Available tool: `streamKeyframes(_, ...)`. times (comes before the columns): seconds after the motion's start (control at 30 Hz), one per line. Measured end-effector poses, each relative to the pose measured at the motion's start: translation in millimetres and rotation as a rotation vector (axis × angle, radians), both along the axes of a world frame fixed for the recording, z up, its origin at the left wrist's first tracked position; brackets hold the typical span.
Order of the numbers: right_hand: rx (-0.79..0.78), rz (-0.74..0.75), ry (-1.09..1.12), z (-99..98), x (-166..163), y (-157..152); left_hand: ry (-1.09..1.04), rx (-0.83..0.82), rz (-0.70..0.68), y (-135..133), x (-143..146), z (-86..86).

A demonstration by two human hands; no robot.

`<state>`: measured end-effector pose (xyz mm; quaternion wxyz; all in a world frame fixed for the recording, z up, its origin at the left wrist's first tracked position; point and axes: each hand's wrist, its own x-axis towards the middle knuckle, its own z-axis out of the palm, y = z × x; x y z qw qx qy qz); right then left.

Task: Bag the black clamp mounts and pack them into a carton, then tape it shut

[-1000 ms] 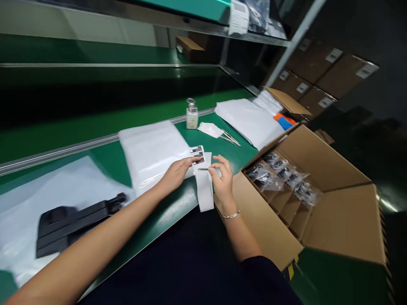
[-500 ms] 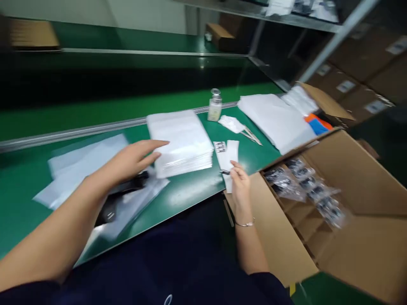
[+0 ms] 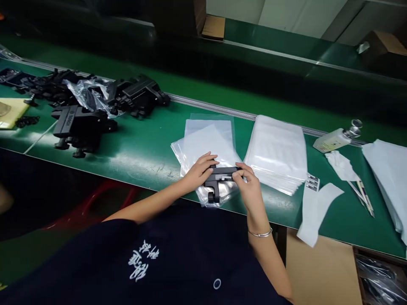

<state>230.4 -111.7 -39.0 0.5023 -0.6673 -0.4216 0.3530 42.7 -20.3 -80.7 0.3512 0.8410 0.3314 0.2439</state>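
Observation:
A black plastic bracket with a knob (image 3: 216, 185) lies over clear plastic bags (image 3: 210, 142) near the bench's front edge. My left hand (image 3: 199, 171) closes around its left end, fingers on top. At the other end, my right hand (image 3: 249, 184) has its thumb and fingers on the bracket's side. A small pale label-like strip (image 3: 226, 177) shows on the bracket by my right thumb. Right of my hands sits a thick stack of white plastic bags (image 3: 276, 146). The label sheet (image 3: 313, 207), with a few printed labels on it, hangs slightly over the edge.
Several black brackets (image 3: 81, 127) lie to the left, some with clear wrap. A bottle with a metal top (image 3: 333, 141), a crumpled white cloth (image 3: 341, 165) and tweezers (image 3: 361, 197) are on the right. An open cardboard box (image 3: 324, 262) stands below the front edge.
The view has turned left. My right hand has left the label sheet and now holds the bracket. My left hand has moved from beside the bag stack onto the bracket.

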Motion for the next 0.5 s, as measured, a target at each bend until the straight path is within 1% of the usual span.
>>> streamKeyframes(0.13,-0.128,0.059,-0.010,-3.8,-8,15,0.009,0.029,0.004,-10,-4,-1.3)
streamKeyframes(0.27,-0.227,0.083,-0.007,1.2,-4,20,0.006,0.033,0.007,-13,-2,-0.1)
streamKeyframes(0.5,-0.278,0.076,-0.057,7.8,-7,24,0.030,0.000,-0.013,-13,-3,5.6)
